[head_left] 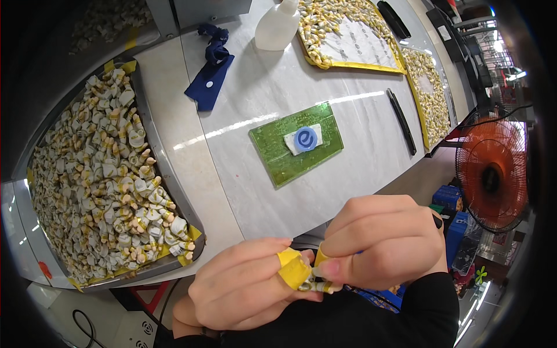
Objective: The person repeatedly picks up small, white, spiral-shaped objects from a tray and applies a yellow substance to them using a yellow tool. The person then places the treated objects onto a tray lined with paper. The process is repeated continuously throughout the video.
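Close to my body, both hands come together over a small white figurine with yellow bands [320,286], mostly hidden by my fingers. My left hand [238,284] is closed around its lower side, with yellow tape [295,270] wrapped on a fingertip. From the other side my right hand [383,240] pinches it, thumb pressed near its top; yellow also shows at that index fingertip. Beyond the hands a green rectangular slab [275,162] lies on the table, bearing a white pad [291,146] and a round blue cap-like piece [306,139].
A dark-rimmed tray [200,240] heaped with similar figurines stands at left. Yellow-edged trays [365,70] [419,110] with small pieces lie at far right. Nearby are a white bottle [276,28], a blue cloth strip [210,84], a black pen-like stick [401,120] and an orange fan [492,174].
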`<state>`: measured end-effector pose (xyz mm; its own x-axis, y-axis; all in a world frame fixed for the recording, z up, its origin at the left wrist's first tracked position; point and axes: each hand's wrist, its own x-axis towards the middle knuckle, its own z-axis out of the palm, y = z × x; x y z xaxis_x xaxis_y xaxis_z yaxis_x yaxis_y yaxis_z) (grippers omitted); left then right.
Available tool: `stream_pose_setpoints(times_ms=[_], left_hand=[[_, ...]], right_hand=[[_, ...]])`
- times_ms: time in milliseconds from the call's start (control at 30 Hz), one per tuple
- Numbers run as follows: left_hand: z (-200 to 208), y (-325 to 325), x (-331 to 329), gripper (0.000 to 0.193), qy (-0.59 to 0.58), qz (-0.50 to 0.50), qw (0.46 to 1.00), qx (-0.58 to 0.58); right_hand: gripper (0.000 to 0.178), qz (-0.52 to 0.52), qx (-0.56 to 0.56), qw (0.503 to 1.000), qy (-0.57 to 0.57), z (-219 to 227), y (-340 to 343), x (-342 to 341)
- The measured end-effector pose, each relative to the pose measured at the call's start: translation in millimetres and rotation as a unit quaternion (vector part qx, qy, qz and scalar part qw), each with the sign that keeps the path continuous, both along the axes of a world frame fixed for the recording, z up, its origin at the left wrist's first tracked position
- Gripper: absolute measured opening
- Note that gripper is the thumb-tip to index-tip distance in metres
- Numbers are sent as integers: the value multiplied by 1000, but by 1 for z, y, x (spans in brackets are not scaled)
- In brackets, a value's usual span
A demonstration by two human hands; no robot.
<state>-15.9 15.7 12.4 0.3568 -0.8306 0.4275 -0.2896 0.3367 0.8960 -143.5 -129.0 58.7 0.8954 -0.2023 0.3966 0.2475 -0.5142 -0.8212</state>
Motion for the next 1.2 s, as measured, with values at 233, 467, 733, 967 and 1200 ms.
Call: stream_pose_setpoints(times_ms=[233, 467, 733, 967, 1200], left_hand=[[-3, -6, 2, 32, 45, -33, 998, 33], [-9, -7, -10, 35, 102, 23, 994, 35], [-16, 1, -3, 41, 224, -75, 968, 81], [-15, -4, 5, 33, 290, -178, 938, 66], [-11, -2, 2, 27, 289, -162, 939, 88]], right_hand=[[9, -38, -23, 999, -18, -5, 2, 0], [12, -86, -56, 994, -49, -12, 7, -2], [13, -18, 52, 998, 16, -2, -3, -2], [12, -22, 22, 997, 66, -2, -8, 2], [13, -46, -2, 998, 34, -4, -1, 1]])
